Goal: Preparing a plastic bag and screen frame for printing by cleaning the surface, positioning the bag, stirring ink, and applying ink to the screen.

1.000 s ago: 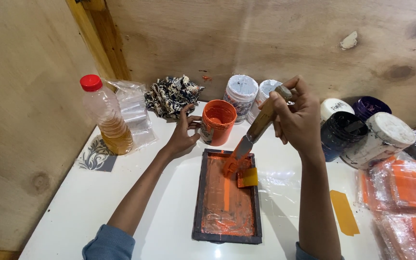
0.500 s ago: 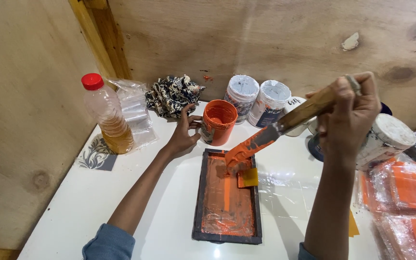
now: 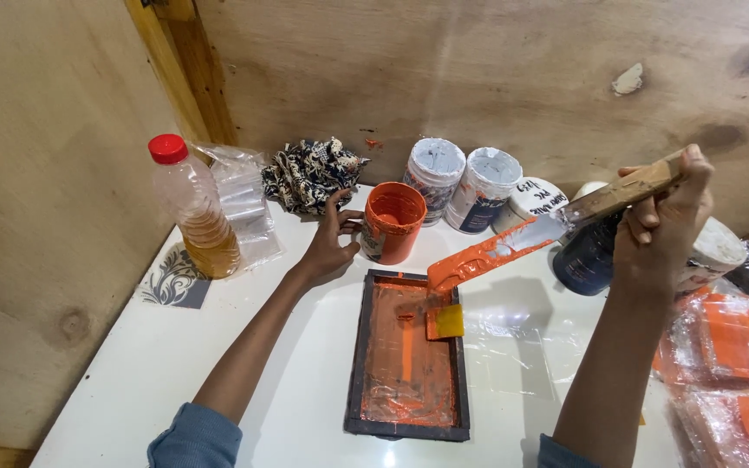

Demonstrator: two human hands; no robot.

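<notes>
My right hand (image 3: 656, 230) is raised at about two o'clock from the frame (image 3: 407, 355), its fingers (image 3: 643, 227) curled tight around the wooden handle of the spreader (image 3: 522, 243). The spreader's long axis runs from that grip down toward eight o'clock, and its orange-coated blade end hangs in the air just above the frame's top right corner, not touching it as far as I can tell. So the frame lies down and to the left of my right fingers, along the same line the tool points.

My left hand (image 3: 327, 247) sits at eleven o'clock from the frame, fingers loosely spread and resting against the side of the orange cup (image 3: 390, 223), thumb near its rim. That hand is the nearer one to the cup; the right is nearer to the tool's working end.

The frame stands lengthwise on the white surface (image 3: 175, 364), twelve to six o'clock, its mesh smeared orange, with a small yellow card (image 3: 445, 321) lying by its upper right edge.

Further out: a red-capped bottle (image 3: 194, 208) at ten o'clock, a patterned cloth (image 3: 309, 172) and lidded jars (image 3: 457, 180) along the wooden wall at twelve, orange packets (image 3: 734, 347) at three.
</notes>
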